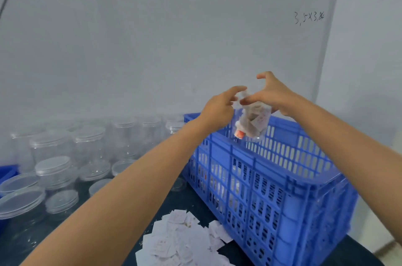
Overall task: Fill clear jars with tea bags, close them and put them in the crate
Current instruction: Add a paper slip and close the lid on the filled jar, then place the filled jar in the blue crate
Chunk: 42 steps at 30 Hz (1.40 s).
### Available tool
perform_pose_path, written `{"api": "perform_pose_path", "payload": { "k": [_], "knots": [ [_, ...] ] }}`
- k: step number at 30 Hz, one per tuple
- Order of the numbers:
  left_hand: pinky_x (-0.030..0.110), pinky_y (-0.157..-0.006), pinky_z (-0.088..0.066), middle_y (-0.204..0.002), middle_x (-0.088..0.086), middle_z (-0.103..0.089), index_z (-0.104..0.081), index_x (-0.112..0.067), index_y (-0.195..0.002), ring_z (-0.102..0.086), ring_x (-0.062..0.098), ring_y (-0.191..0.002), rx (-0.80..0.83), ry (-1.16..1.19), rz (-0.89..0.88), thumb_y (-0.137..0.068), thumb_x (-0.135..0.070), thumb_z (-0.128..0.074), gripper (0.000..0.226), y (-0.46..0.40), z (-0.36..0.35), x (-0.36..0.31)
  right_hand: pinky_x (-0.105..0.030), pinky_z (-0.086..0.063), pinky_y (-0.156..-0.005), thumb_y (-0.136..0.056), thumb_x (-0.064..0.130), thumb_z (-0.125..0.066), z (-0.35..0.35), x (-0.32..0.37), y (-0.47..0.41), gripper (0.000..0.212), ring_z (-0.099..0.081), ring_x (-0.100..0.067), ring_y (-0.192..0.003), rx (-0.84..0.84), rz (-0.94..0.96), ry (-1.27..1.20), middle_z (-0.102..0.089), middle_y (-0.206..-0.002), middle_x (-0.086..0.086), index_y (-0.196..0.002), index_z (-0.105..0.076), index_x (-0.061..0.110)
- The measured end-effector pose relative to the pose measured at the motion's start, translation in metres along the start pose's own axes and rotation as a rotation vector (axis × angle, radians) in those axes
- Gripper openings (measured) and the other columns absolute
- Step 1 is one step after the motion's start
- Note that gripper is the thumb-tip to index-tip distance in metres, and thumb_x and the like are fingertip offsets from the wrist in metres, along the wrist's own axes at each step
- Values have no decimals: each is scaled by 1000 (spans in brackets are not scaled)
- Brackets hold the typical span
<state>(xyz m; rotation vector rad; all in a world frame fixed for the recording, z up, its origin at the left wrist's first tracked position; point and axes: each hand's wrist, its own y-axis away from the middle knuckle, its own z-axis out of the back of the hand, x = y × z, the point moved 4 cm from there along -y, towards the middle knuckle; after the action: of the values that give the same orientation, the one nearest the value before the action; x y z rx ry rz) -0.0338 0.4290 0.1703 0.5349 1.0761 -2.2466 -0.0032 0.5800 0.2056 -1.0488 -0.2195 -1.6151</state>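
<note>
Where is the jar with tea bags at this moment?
In the head view, right of centre, the jar hangs above the blue crate, between the left hand and the right hand.

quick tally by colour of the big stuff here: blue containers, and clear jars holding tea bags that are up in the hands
Blue containers: 2, the blue crate and part of a blue bin at the left edge.
Clear jars with tea bags held in the hands: 1, the filled jar over the crate, between the left hand and right hand.
Total: 3
</note>
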Motion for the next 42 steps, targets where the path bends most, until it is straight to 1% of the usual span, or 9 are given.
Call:
{"api": "perform_pose_path", "payload": {
  "k": [7, 10, 12, 17, 22, 28, 31, 37, 42],
  "knots": [
    [20, -76, -46, -132, 22, -58, -70, -13, -117, -56, 29, -109, 283, -109, 55, -92, 4, -34, 48, -24, -40, 7, -49, -57, -64, -72, 17, -83, -7, -53, 2, 94, -44, -34, -122, 358, -234, 261, -34, -143, -11, -145, -25, 23],
    [29, -104, -38, -134, 7, -61, -74, -10, -110, -56, 19, -117, 501, -161, 62, -95, -4, -35, 42, -25, -62, 9, -61, -54, -76, -70, 14, -84, -21, -79, 9, 94, -30, -33, -135, 518, -306, 337, -27, -148, -6, -144, -28, 25],
    [27, -97, -41, -125, 5, -65, -73, -8, -108, -60, 11, -94, 634, -154, 105, -96, -7, -38, 37, -27, -77, 12, -63, -54, -76, -70, 10, -83, -34, -94, 11, 87, -25, -35, -138, 624, -349, 327, -26, -150, -4, -140, -33, 27],
    [38, -87, -50, -115, 8, -67, -69, -5, -114, -65, 29, -107, 886, -360, 207, -97, -17, -46, 31, -36, -107, 30, -51, -56, -76, -88, 11, -68, -69, -117, 16, 68, -21, -35, -143, 817, -373, 323, -16, -157, 3, -140, -33, 37],
    [40, -90, -49, -93, 2, -66, -67, -10, -103, -60, 20, -80, 1064, -511, 286, -97, -25, -50, 24, -33, -116, 43, -48, -46, -102, -96, 17, -60, -94, -137, 24, 67, -33, -28, -140, 950, -418, 310, -27, -156, -4, -151, -22, 22],
    [44, -100, -48, -109, 4, -66, -65, -12, -107, -61, 23, -95, 1213, -627, 415, -102, -35, -44, 32, -28, -126, 44, -28, -55, -80, -102, 10, -44, -104, -152, 34, 30, -69, -16, -88, 1082, -473, 270, -69, -101, -4, -132, -45, 12],
    [39, -87, -48, -92, -1, -62, -61, -18, -89, -60, 19, -83, 1217, -655, 447, -100, -39, -45, 29, -29, -130, 43, -22, -55, -63, -102, 11, -46, -101, -155, 32, 13, -65, -2, -56, 1134, -485, 309, -68, -65, 11, -98, -47, 23],
    [39, -87, -50, -113, 6, -66, -64, -11, -113, -62, 24, -92, 1165, -638, 352, -99, -30, -49, 28, -28, -133, 44, -42, -49, -92, -101, 11, -49, -94, -147, 22, 30, -58, -20, -98, 1029, -472, 301, -49, -127, -9, -130, -46, 13],
    [42, -99, -50, -112, 15, -70, -70, -3, -107, -67, 26, -100, 789, -348, 215, -92, -11, -55, 23, -40, -106, 37, -39, -59, -70, -98, -2, -45, -66, -101, 4, 24, -65, -21, -73, 837, -436, 56, -56, -105, -9, -120, -53, 4]
  ]
}}
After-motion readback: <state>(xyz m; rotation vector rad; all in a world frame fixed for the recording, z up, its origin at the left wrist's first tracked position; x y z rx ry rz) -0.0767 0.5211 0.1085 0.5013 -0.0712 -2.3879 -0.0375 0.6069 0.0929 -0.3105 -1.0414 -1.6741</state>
